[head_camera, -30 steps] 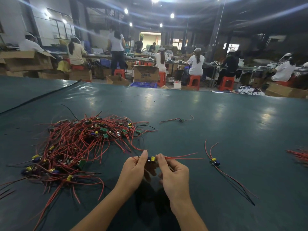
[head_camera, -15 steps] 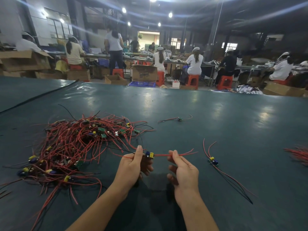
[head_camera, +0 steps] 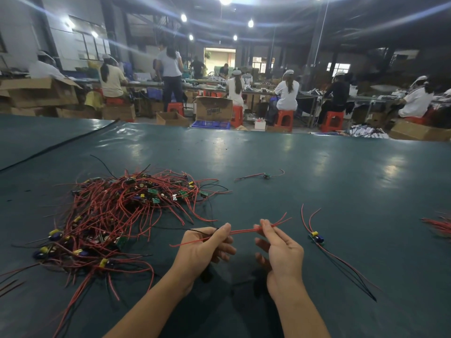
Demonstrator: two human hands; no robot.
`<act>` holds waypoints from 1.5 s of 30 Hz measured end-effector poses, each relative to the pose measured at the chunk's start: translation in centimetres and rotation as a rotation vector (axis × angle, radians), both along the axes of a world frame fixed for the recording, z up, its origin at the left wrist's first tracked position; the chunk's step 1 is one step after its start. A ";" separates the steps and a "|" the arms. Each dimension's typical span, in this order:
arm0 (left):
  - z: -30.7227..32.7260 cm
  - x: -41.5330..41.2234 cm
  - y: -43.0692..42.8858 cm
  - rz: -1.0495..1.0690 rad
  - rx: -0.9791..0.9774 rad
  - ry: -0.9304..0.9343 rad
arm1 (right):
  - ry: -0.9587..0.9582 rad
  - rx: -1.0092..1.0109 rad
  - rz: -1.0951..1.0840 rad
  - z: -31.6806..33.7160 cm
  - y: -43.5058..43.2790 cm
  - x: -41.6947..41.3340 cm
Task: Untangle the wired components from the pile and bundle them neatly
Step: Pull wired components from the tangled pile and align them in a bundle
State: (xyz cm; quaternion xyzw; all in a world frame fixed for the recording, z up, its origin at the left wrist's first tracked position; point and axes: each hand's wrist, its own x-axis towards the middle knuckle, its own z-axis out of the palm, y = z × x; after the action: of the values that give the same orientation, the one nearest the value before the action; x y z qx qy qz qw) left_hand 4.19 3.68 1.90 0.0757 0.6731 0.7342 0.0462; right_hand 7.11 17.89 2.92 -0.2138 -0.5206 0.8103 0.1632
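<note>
A tangled pile (head_camera: 117, 215) of red and black wires with small green boards and yellow and blue parts lies on the dark green table (head_camera: 317, 179), to the left. My left hand (head_camera: 202, 250) pinches one wired component (head_camera: 244, 231) by its wires just right of the pile. My right hand (head_camera: 278, 247) pinches the same red wires further right, and they run stretched between the two hands. The wire ends stick out past my right fingers. The component's body is hidden in my left hand.
One separated component (head_camera: 317, 236) with long red and black wires lies right of my right hand. Another (head_camera: 266, 176) lies farther back. More red wires (head_camera: 439, 224) show at the right edge. Workers, cardboard boxes and red stools stand beyond the table.
My hands have moved apart along the red wires, which now run stretched between them. The yellow and blue part seen between my fingers earlier is now hidden in my left hand.
</note>
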 end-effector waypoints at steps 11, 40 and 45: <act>0.5 0.3 -0.2 0.035 0.120 0.057 | 0.116 -0.048 -0.126 0.0 0.3 0.0; 0.7 0.2 -0.4 0.084 0.211 0.002 | 0.035 -0.030 0.194 -0.2 -2.8 0.5; 0.2 0.3 0.1 0.004 0.167 0.018 | 0.121 0.118 0.226 -0.6 -4.7 0.8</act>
State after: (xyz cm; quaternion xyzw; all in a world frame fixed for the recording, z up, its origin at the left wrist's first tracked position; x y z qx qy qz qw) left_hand 4.54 3.74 2.12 0.0844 0.6100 0.7873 0.0321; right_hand 7.90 13.17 2.32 -0.0945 -0.5774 0.8029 0.1146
